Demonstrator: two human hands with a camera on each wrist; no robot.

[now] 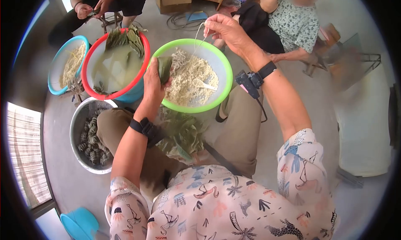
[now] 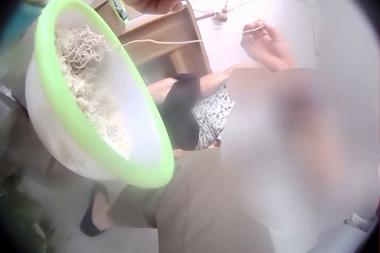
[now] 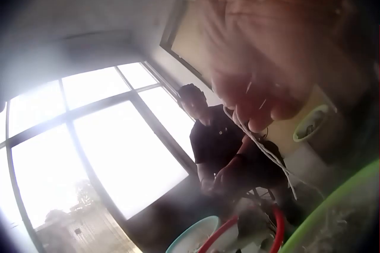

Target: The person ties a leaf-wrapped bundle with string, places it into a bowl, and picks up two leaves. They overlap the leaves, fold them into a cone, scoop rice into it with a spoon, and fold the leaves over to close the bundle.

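My left hand (image 1: 153, 81) grips a green leaf-wrapped rice dumpling (image 1: 165, 68) over the left rim of a green-rimmed basin (image 1: 228, 70). Raised beyond the basin's far right side, my right hand (image 1: 229, 33) pinches a thin white string (image 2: 163, 42). The string runs down to a tangled bundle of strings (image 1: 178, 58) lying on pale rice (image 1: 186, 85) in the basin. A white spoon (image 1: 204, 85) rests in the rice. In the left wrist view the dumpling is mostly hidden by the hand.
A red-rimmed basin (image 1: 147, 41) holds cloudy water and leaves (image 1: 125, 38); left of it stands a blue-rimmed basin (image 1: 51, 79). Dark tied dumplings (image 1: 94, 141) fill part of a metal pot (image 1: 73, 135). Loose leaves (image 1: 184, 133) lie below the green-rimmed basin. Two people sit opposite.
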